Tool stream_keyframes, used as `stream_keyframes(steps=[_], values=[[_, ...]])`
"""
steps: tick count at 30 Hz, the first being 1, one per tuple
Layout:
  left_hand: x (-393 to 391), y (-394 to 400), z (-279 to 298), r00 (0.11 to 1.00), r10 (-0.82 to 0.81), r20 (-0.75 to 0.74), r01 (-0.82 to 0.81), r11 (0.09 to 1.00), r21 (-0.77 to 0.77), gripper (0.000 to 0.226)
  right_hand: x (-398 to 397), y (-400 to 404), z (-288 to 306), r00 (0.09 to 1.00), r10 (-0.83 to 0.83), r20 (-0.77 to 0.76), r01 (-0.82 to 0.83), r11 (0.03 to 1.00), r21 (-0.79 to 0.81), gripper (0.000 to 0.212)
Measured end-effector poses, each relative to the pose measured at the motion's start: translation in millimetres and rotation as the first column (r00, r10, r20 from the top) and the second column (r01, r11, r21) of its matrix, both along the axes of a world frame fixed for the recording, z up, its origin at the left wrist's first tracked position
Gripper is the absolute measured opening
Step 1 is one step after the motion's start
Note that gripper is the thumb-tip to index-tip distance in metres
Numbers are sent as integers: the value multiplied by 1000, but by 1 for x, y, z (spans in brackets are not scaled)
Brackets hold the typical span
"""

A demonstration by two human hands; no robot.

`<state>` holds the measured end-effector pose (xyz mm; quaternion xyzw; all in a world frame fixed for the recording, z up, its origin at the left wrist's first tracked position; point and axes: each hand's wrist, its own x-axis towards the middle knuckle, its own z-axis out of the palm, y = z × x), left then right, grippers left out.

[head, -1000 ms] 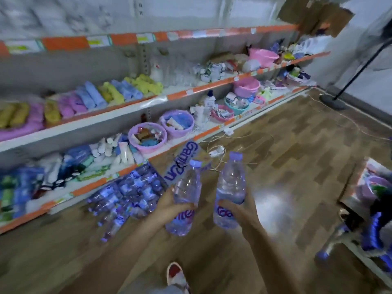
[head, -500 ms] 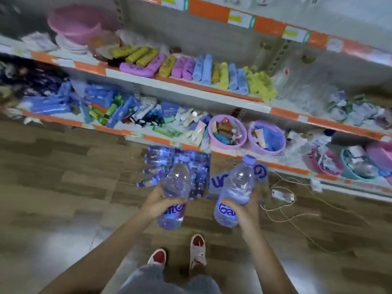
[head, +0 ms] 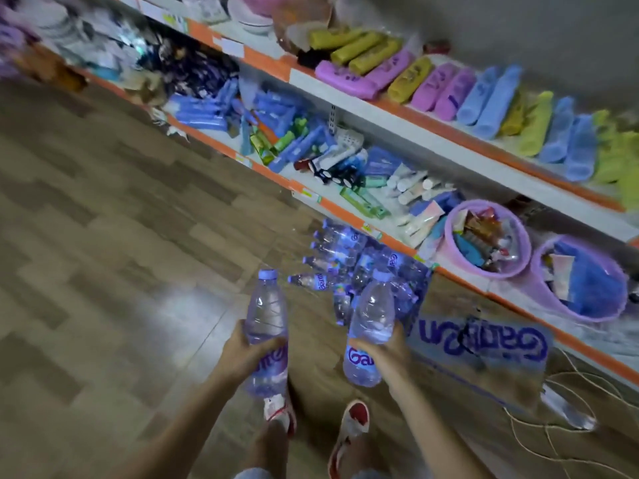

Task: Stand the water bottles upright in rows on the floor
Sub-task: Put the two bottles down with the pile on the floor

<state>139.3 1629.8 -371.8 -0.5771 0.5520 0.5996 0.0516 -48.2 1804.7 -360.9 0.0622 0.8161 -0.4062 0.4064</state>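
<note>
Bare floor (head: 103, 271) lay open to the left; shelves (head: 345, 205) edged the far right. A bottle pile (head: 349, 261) lay near them. Left hand (head: 238, 354) clamped fingers round one bottle (head: 266, 319), right hand (head: 387, 354) round another (head: 373, 316), both above the floor.

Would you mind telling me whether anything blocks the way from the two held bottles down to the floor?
Partly. The left hand holds one bottle right above a shoe; the right hand holds the other bottle. The bare floor leftward looks clear.
</note>
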Motion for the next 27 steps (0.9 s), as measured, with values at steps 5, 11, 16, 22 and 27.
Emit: stream_keyframes(steps=[5,11,16,22,27], values=[[-40,-43,-150,987,-141,72,144,989,-45,68,-19,-57,-182,966,249,71,-252,967,39,62],[-63,-71,-397,869,-422,259,442,897,-21,69,-32,-66,-424,801,598,24,-591,784,188,81],[-55,-66,-544,771,-514,376,577,814,-70,61,-29,-74,-556,603,797,-33,-740,574,351,79],[-63,-37,-603,952,-248,181,301,867,-398,106,-6,-86,-606,536,658,-529,-648,722,242,77],[-98,-30,-575,895,-321,309,441,742,-505,116,-6,-43,-579,508,656,-558,-731,671,122,55]])
